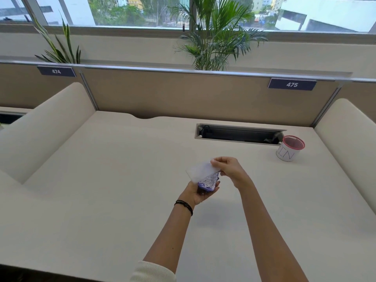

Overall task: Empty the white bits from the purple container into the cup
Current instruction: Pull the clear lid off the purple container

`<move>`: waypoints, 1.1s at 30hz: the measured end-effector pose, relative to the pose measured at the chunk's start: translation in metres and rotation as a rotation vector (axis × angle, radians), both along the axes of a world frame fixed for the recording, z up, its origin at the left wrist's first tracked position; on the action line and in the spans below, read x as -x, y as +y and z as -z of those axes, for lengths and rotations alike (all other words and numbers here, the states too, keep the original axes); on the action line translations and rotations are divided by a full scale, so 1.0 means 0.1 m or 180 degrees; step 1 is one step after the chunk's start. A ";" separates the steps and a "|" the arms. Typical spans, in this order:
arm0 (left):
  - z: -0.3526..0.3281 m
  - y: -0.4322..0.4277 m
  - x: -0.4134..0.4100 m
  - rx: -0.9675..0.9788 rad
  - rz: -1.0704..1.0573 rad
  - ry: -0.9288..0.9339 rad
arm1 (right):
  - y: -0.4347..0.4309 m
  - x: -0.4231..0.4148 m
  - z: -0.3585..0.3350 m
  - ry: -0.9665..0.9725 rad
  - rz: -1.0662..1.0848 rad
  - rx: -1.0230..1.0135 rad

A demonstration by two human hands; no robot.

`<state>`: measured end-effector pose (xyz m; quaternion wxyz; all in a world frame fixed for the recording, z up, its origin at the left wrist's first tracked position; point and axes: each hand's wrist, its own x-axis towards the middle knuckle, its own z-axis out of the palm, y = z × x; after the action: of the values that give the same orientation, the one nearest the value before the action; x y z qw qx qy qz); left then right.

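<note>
My left hand (198, 193) cups a purple container (208, 183) from below, above the middle of the desk. White bits show inside its open part. My right hand (228, 168) pinches the right corner of a translucent white lid (200, 169), which is tilted up over the container's far half. A cup (290, 148) with a pink mesh rim and a white paper label stands far to the right, near the cable slot, well apart from both hands.
The cream desk (122, 180) has padded side dividers at left (40, 127) and right (350, 149). An open cable slot (238, 134) sits at the back. A beige partition with plates 474 and 475 closes the rear; plants stand behind it.
</note>
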<state>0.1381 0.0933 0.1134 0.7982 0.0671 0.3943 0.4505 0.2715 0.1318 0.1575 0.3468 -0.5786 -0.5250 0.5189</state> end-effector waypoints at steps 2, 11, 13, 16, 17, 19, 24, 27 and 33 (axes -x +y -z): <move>0.00 0.00 0.00 -0.0007 0.0012 0.0014 | 0.00 0.00 0.01 -0.0111 -0.0042 -0.0035; 0.04 -0.02 0.09 0.0034 0.0003 0.0172 | -0.14 -0.09 0.02 0.0561 -0.0050 -0.0007; 0.06 -0.03 0.13 0.0142 -0.0105 0.0197 | -0.19 -0.13 0.05 0.0707 -0.0155 -0.0036; 0.14 -0.05 0.19 0.0248 -0.0116 0.0259 | -0.30 -0.21 0.13 0.1045 -0.0483 0.0012; 0.17 -0.07 0.21 0.0276 -0.0087 0.0266 | -0.34 -0.24 0.18 0.1182 -0.0595 0.0070; 0.21 -0.09 0.27 0.0293 -0.0075 0.0314 | -0.42 -0.29 0.26 0.1344 -0.0878 0.0197; 0.38 -0.13 0.43 0.0321 -0.0306 0.0530 | -0.69 -0.29 0.65 0.1004 -0.1578 0.0604; 0.41 -0.16 0.44 0.0339 -0.0347 0.0582 | -0.89 -0.20 0.89 0.0689 -0.1756 0.0768; 0.41 -0.25 0.40 0.0398 -0.0397 0.0536 | -1.16 -0.07 1.24 0.0224 -0.1913 0.0988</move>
<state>0.0976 0.0685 0.0719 0.7353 0.0302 0.4907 0.4666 0.2783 0.0161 0.0332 0.1041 -0.4256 -0.5746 0.6913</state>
